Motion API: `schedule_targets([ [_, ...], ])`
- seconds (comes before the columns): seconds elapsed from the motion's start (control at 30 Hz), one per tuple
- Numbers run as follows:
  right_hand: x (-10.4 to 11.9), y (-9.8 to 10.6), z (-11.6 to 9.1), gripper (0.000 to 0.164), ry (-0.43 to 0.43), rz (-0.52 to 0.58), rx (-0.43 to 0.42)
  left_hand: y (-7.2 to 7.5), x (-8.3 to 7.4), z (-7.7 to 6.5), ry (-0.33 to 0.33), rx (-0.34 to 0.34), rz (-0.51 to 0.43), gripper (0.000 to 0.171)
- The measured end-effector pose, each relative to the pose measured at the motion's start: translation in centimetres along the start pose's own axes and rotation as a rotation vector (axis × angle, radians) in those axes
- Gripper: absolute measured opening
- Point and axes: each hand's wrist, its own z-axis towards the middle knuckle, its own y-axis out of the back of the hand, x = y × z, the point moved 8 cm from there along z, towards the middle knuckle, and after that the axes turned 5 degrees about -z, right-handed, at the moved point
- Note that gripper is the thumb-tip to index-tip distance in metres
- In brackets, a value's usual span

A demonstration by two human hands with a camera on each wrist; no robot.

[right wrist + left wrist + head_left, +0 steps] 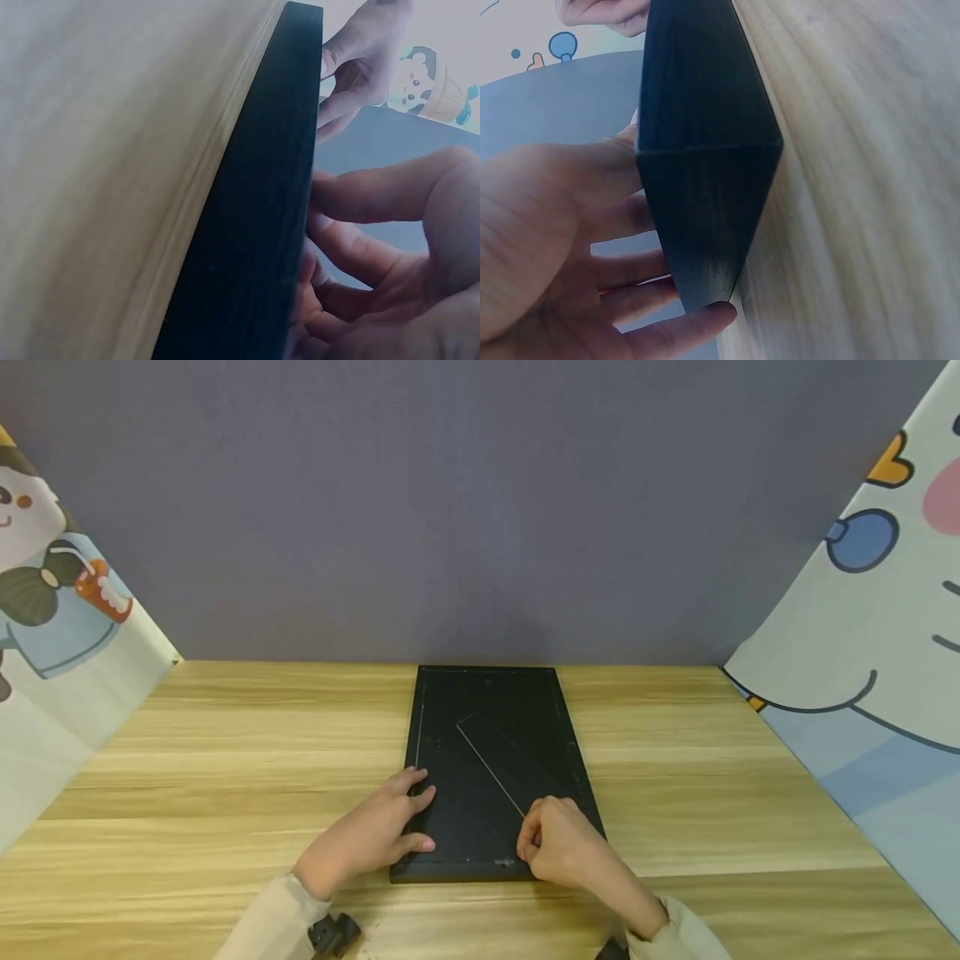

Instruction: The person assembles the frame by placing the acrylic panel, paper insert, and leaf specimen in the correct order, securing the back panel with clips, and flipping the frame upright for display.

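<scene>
A black picture frame (pixel 457 810) lies on the wooden table with its back facing up. Across that back runs a slim black stand (pixel 487 735), slanting toward the lower right, one edge pale. My left hand (pixel 378 831) rests on the frame's left side, fingers spread and nearly straight; the left wrist view shows fingertips along the black side wall (pixel 697 217). Over the stand's lower end, my right hand (pixel 562 843) has curled fingers and seems to pinch it; the contact is hidden. In the right wrist view, thumb and fingertips sit close together at the frame's top edge (pixel 262 187).
Behind the table (pixel 247 760) rises a grey panel (pixel 465 510). Printed cartoon panels stand at the left (pixel 60 718) and right (pixel 885 643). Dark wrist devices (pixel 333 935) show near the sleeves (pixel 277 918).
</scene>
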Motion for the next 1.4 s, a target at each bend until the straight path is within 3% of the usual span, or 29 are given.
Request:
schedule_targets([
  [0.23,-0.2,-0.2,0.1,0.028,-0.06,-0.002,0.014,0.1,-0.1,-0.1,0.0,-0.005,0.004,0.066],
  [0.5,-0.1,0.5,0.1,0.018,0.1,0.035,0.037,0.0,0.0,-0.1,-0.017,-0.011,-0.003,0.066],
  [0.77,-0.8,1.6,0.3,0.017,0.15,0.099,0.041,0.1,-0.1,-0.2,0.009,-0.005,-0.047,0.066],
  [0.97,-2.5,2.9,0.9,0.011,0.103,0.187,0.048,0.0,0.0,-0.3,0.016,-0.007,-0.046,0.066],
  [1.17,-5.4,5.0,1.5,0.007,0.035,0.158,-0.028,-0.2,0.1,-0.2,0.0,-0.007,-0.035,0.066],
  [1.4,-7.5,5.6,2.3,0.006,-0.028,0.114,-0.074,-0.2,0.1,-0.3,-0.003,-0.013,-0.046,0.067],
])
